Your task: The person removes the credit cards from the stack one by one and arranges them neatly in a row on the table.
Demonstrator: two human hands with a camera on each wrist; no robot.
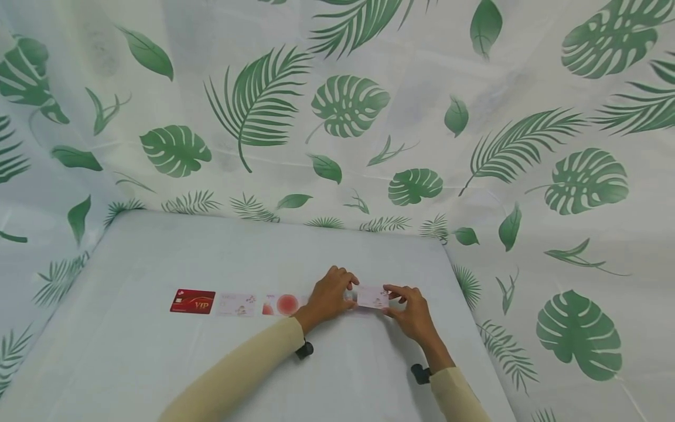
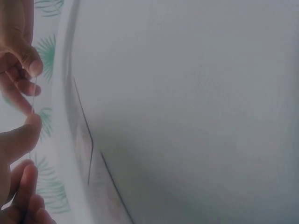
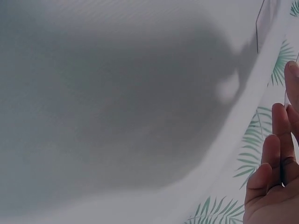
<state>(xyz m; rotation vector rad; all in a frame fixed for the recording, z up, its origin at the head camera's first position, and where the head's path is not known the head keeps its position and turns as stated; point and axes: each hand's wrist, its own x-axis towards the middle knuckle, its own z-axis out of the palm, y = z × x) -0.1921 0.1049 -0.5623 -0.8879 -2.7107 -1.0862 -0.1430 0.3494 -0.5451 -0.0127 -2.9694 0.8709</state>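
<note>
A pale pink card [image 1: 372, 297] with a floral print is held up between my two hands over the table. My left hand [image 1: 329, 295] pinches its left end, and my right hand [image 1: 413, 312] pinches its right end between thumb and fingers. Seen edge-on in the left wrist view, the card is a thin line between the fingertips. To the left, a red VIP card [image 1: 193, 301], a pale pink card [image 1: 237, 305] and a card with a red circle [image 1: 285, 304] lie in a row. My left hand partly covers more of that row.
The cards lie on a table with a white cover [image 1: 253, 369]. A white curtain [image 1: 364, 158] printed with green leaves rises behind the table and along both sides. Dark wrist cameras [image 1: 304, 350] sit at both cuffs.
</note>
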